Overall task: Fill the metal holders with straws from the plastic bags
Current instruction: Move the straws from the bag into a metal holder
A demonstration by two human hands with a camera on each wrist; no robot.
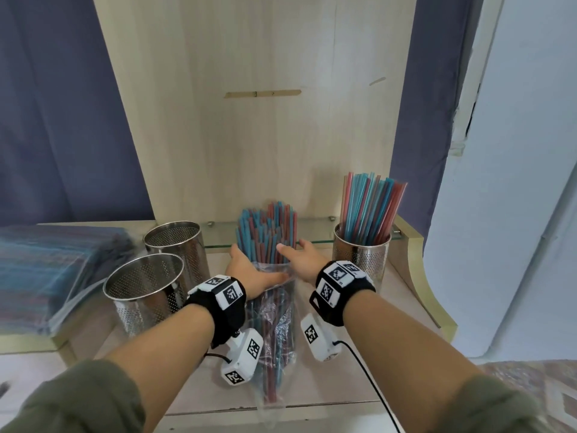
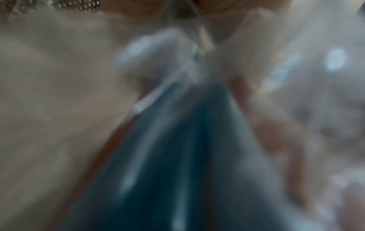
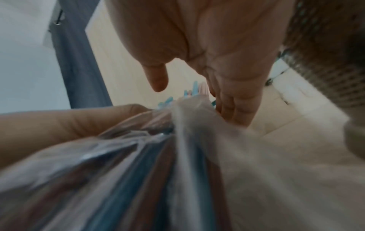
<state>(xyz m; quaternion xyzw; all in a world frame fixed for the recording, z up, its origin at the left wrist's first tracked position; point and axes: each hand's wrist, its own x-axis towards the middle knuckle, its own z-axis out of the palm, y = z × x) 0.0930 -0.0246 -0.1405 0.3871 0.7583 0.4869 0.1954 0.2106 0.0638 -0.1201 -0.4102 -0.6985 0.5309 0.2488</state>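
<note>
A clear plastic bag of blue and red straws stands upright at the middle of the counter, with the straws poking out of its mouth. My left hand grips the bag just below the mouth, thumb across the front; its fingers wrap the plastic. My right hand lies against the right side of the bundle with its fingers straight and the thumb spread. Two empty perforated metal holders stand to the left. A third holder at the right is full of straws. The left wrist view is blurred, showing only blue straws behind plastic.
A stack of sealed straw bags lies at the far left of the counter. A low glass shelf runs along the back, against a wooden panel. A black cable trails from my right wrist over the front edge.
</note>
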